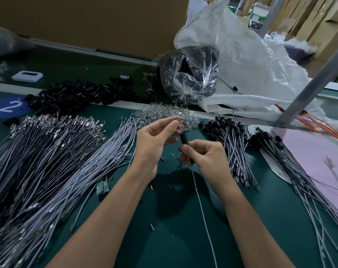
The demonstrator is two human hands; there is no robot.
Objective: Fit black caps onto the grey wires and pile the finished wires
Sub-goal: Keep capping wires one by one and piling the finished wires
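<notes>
1. Green table (pixel 164 225) holds bare wires (pixel 48 151) at the left, capped wires (pixel 236 151) at the right.
2. One grey wire (pixel 200 200) runs from the person's side away to the hands, metal tip pointing away; the black cap (pixel 183 138) sits along it, just below the tip.
3. Left hand (pixel 154 140) pinches the tip between thumb and forefinger, other fingers loose; right hand (pixel 205 157) pinches the wire just under the cap, fingers curled.
</notes>
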